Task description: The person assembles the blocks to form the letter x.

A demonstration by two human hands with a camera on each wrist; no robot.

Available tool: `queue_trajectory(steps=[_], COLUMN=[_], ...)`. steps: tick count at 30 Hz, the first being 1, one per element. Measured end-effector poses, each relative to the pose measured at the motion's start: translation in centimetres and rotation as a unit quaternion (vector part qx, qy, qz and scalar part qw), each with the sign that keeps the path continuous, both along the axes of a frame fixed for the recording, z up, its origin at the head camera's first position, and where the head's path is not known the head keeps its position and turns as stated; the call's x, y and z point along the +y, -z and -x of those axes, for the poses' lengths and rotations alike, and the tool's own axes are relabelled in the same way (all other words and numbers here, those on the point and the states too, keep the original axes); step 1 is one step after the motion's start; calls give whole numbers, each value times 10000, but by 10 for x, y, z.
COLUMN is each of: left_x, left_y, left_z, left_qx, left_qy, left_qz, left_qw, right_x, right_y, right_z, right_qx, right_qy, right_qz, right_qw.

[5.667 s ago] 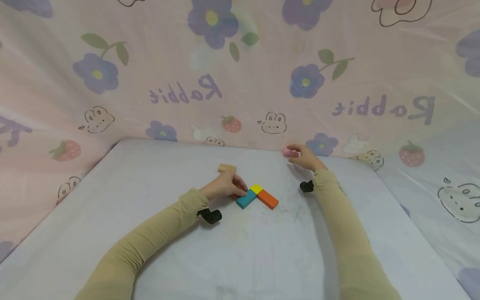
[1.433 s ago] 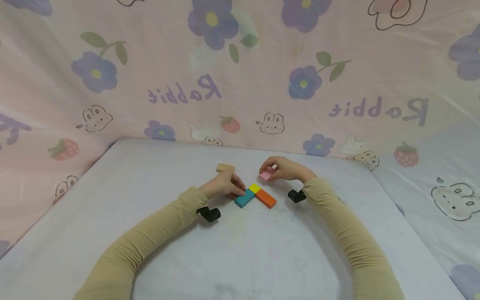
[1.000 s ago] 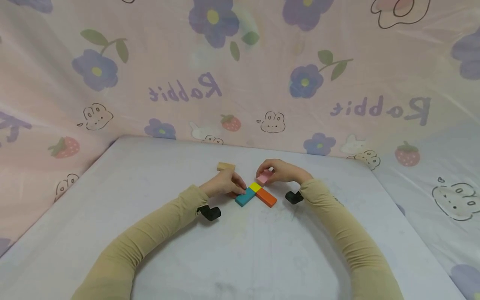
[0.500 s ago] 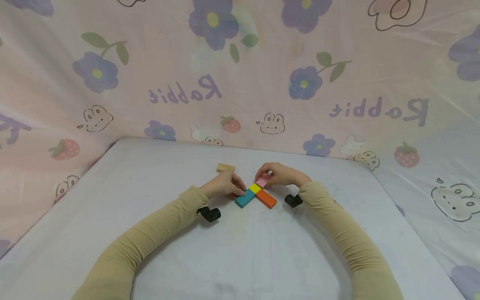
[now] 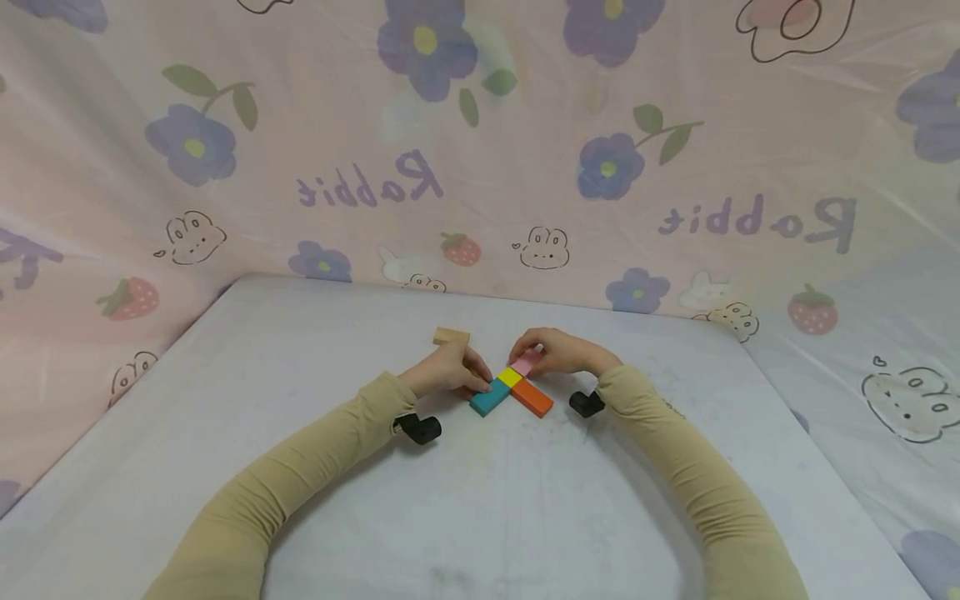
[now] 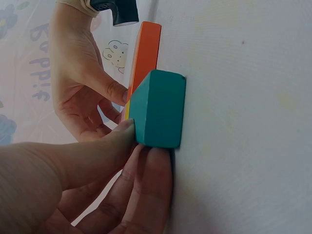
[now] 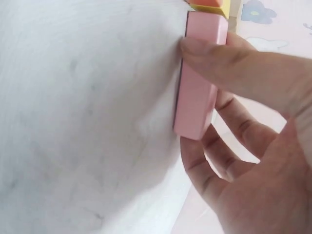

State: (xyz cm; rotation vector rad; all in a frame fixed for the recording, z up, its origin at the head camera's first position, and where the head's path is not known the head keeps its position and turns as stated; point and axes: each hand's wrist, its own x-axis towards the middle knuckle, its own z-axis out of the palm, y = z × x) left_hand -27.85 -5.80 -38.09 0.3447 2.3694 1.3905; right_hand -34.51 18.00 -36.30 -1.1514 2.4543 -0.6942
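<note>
Brought in from far right, the pink rectangular block (image 7: 197, 100) pinched in the right hand (image 5: 562, 350) abuts the yellow square-topped block (image 5: 510, 377), extending what I see laid out, while the left hand (image 5: 452, 368) pinches the teal rectangular block (image 6: 165, 109).

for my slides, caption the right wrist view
Right hand gripping a pink block, yellow block near its end.

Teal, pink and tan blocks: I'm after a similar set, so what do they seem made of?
Teal block: probably painted wood, satin; even colour and softened edges, though plastic is possible. Pink block: likely the same, smooth and fairly matte, with uniform colour and no visible grain. Tan block: perhaps unpainted wood, judging by its pale, wood-like colour; grain unclear.
</note>
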Motion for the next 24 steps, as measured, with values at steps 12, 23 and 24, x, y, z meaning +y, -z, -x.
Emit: queue_trajectory(steps=[12,23,24], left_x=[0,0,0], left_y=[-1,-1,-1], left_z=[0,-1,-1], left_qx=[5,-64,-71], left_qy=[20,-8,-14], left_qz=[-32,-72,-79], left_qw=[10000,10000,9999], right_x=[0,16,18], right_y=[-3,-16,-18], right_z=[-3,1,1], right_qx=[-183,-285,-317], right_qy=[93,-9,28], right_qz=[95,578,640], right_qw=[9997,9979,9974])
